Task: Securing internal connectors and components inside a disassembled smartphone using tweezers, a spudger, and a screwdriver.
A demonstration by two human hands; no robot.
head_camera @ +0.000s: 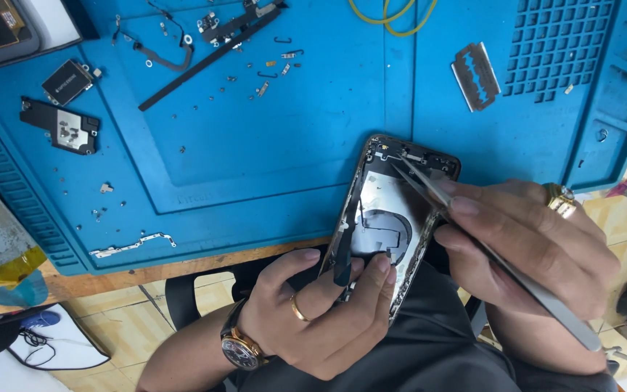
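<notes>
Right hand (538, 247) grip tight on tweezers (473, 225), tips inside phone housing (393, 218).

An opened black phone housing (393, 218) leans over the near edge of a blue silicone repair mat (313, 145) on the wooden worktop (146, 272). Steel razor blade (475, 75) lies far right on the mat; loose black flat components (63, 125) far left; a long black strip (208, 59) behind.

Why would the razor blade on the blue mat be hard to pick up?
The razor blade looks very thin and lies flat on the mat, so fingers probably couldn't get under it easily. It seems light and would likely slide if pushed. Its shiny metal probably bends a little, and its edges look sharp.
</notes>
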